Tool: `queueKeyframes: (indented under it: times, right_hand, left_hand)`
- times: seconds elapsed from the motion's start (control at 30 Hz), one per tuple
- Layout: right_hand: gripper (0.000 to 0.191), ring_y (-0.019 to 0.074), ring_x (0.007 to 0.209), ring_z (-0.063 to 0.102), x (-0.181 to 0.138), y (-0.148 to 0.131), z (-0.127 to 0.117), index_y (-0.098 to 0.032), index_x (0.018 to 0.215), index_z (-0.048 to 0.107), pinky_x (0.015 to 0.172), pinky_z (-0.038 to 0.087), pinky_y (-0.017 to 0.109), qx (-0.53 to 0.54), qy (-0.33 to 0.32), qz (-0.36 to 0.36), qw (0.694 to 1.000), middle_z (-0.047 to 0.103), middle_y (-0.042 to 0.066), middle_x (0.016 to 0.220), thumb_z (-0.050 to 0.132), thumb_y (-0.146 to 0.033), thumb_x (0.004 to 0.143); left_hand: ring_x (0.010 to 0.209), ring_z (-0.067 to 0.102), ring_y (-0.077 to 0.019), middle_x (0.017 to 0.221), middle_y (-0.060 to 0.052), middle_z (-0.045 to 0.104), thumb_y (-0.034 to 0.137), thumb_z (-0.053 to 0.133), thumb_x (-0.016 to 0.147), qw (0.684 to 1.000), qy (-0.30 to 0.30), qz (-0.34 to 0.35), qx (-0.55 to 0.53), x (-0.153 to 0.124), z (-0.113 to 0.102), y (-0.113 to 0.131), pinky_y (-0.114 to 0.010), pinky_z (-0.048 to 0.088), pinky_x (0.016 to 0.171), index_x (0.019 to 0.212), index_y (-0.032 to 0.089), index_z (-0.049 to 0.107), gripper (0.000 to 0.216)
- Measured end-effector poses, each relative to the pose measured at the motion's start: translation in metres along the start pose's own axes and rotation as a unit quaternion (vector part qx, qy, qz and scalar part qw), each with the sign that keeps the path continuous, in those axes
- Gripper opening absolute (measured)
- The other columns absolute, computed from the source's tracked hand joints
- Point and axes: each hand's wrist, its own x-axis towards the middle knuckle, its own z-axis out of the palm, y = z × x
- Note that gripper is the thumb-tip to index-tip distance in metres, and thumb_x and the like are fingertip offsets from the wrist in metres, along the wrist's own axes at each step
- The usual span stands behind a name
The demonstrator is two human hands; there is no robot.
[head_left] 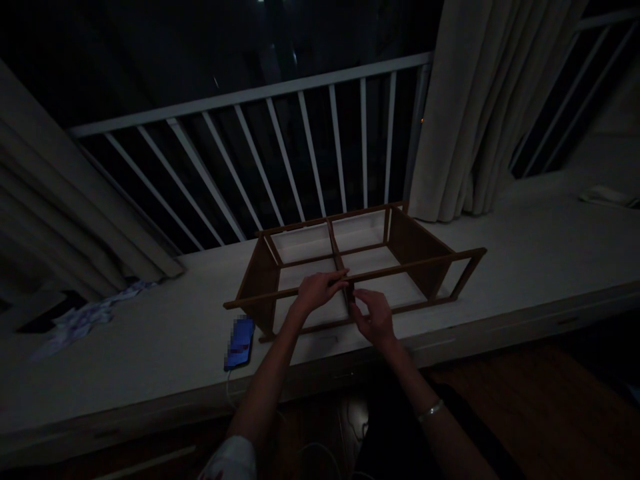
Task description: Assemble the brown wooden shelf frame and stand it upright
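Wooden rack (373, 273) | brown, open-framed, solid ends (419, 248) | left hand (317, 292), right hand (376, 316) at middle divider (333, 240), grasp unclear

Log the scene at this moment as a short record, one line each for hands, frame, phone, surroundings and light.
Left hand: fingers on the near upper rail, beside the middle crosspiece
Right hand: fingers at the crosspiece's near end, below that rail; exact grip unclear
Wooden frame: brown, open, lying on the pale ledge
Phone: screen lit, on the ledge by the frame's left end
Surroundings: white railing behind, curtains on both sides
Light: dim
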Motion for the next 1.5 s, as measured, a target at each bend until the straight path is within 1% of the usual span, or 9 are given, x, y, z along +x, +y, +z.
queueKeyframes:
  times: [0.03, 0.1, 0.23, 0.4, 0.6, 0.97, 1.17, 1.33, 1.5]
  right_hand:
    - [0.02, 0.0174, 0.091, 0.058, -0.007, -0.005, 0.002, -0.016, 0.103, 0.054, 0.08, 0.042, 0.032, 0.006, -0.029, -0.011, 0.999, 0.064, 0.008, 0.095, 0.051, -0.021, 0.084]
    - [0.014, 0.015, 0.081, 0.058, -0.02, -0.014, 0.01, -0.017, 0.095, 0.057, 0.075, 0.041, 0.029, -0.002, -0.134, -0.028, 0.991, 0.064, 0.006, 0.085, 0.046, -0.02, 0.086]
    - [0.018, 0.0174, 0.084, 0.058, -0.039, -0.024, 0.031, -0.019, 0.094, 0.059, 0.075, 0.04, 0.029, -0.08, -0.352, 0.005, 0.933, 0.063, 0.005, 0.084, 0.043, -0.021, 0.087]
    - [0.026, 0.0163, 0.099, 0.055, -0.059, -0.019, 0.054, -0.023, 0.109, 0.057, 0.081, 0.039, 0.025, -0.1, -0.47, 0.123, 0.868, 0.057, 0.006, 0.111, 0.043, -0.022, 0.087]
    - [0.025, 0.017, 0.101, 0.055, -0.073, -0.014, 0.063, -0.021, 0.103, 0.062, 0.084, 0.038, 0.025, -0.114, -0.481, 0.16, 0.854, 0.058, 0.007, 0.113, 0.043, -0.024, 0.087]
    - [0.024, 0.0159, 0.1, 0.057, -0.069, -0.019, 0.064, -0.022, 0.098, 0.064, 0.084, 0.038, 0.022, -0.142, -0.492, 0.209, 0.833, 0.062, 0.007, 0.107, 0.044, -0.02, 0.085]
    - [0.029, 0.0201, 0.093, 0.061, -0.077, -0.017, 0.077, -0.015, 0.106, 0.059, 0.079, 0.042, 0.029, -0.17, -0.499, 0.207, 0.824, 0.06, 0.014, 0.11, 0.042, -0.01, 0.082]
    - [0.04, 0.0235, 0.1, 0.058, -0.086, -0.019, 0.084, -0.008, 0.116, 0.051, 0.083, 0.042, 0.034, -0.186, -0.502, 0.192, 0.823, 0.052, 0.022, 0.12, 0.045, -0.004, 0.077]
    - [0.041, 0.0236, 0.095, 0.06, -0.088, -0.017, 0.086, -0.007, 0.117, 0.049, 0.08, 0.043, 0.034, -0.193, -0.501, 0.194, 0.821, 0.056, 0.022, 0.112, 0.045, -0.004, 0.076]
  left_hand:
    - [0.1, 0.061, -0.0223, 0.111, 0.001, 0.065, 0.063, 0.027, 0.081, 1.0, 0.002, -0.001, 0.005, -0.001, 0.0, 0.001, -0.031, 0.045, 0.079, 0.127, 0.044, 0.037, 0.051]
    - [0.1, 0.061, -0.0223, 0.109, 0.0, 0.066, 0.063, 0.028, 0.081, 1.0, 0.004, -0.008, 0.015, -0.003, 0.0, 0.002, -0.031, 0.045, 0.08, 0.128, 0.043, 0.036, 0.052]
    - [0.1, 0.061, -0.0223, 0.107, -0.001, 0.066, 0.061, 0.03, 0.082, 0.999, 0.009, -0.018, 0.029, -0.005, 0.001, 0.005, -0.032, 0.045, 0.081, 0.129, 0.041, 0.036, 0.051]
    - [0.101, 0.06, -0.0233, 0.109, 0.0, 0.066, 0.06, 0.03, 0.083, 0.999, 0.014, -0.021, 0.028, -0.006, 0.001, 0.007, -0.035, 0.045, 0.082, 0.128, 0.043, 0.036, 0.049]
    - [0.101, 0.06, -0.0227, 0.11, 0.001, 0.065, 0.06, 0.031, 0.083, 0.999, 0.018, -0.024, 0.026, -0.007, 0.002, 0.005, -0.035, 0.045, 0.083, 0.127, 0.043, 0.038, 0.048]
    - [0.099, 0.061, -0.0221, 0.107, -0.002, 0.066, 0.058, 0.029, 0.084, 0.998, 0.022, -0.019, 0.048, -0.008, 0.006, 0.003, -0.033, 0.044, 0.082, 0.129, 0.041, 0.036, 0.049]
    - [0.098, 0.061, -0.0222, 0.105, -0.002, 0.067, 0.058, 0.027, 0.084, 0.998, 0.016, -0.02, 0.053, -0.008, 0.006, 0.004, -0.034, 0.044, 0.082, 0.131, 0.041, 0.033, 0.05]
    - [0.099, 0.061, -0.0218, 0.105, -0.002, 0.067, 0.058, 0.029, 0.084, 0.998, 0.01, -0.033, 0.054, -0.008, 0.004, 0.007, -0.033, 0.044, 0.082, 0.132, 0.038, 0.032, 0.052]
    - [0.097, 0.061, -0.022, 0.106, -0.002, 0.066, 0.058, 0.028, 0.084, 0.997, 0.012, -0.035, 0.066, -0.008, 0.005, 0.007, -0.033, 0.045, 0.081, 0.132, 0.04, 0.03, 0.052]
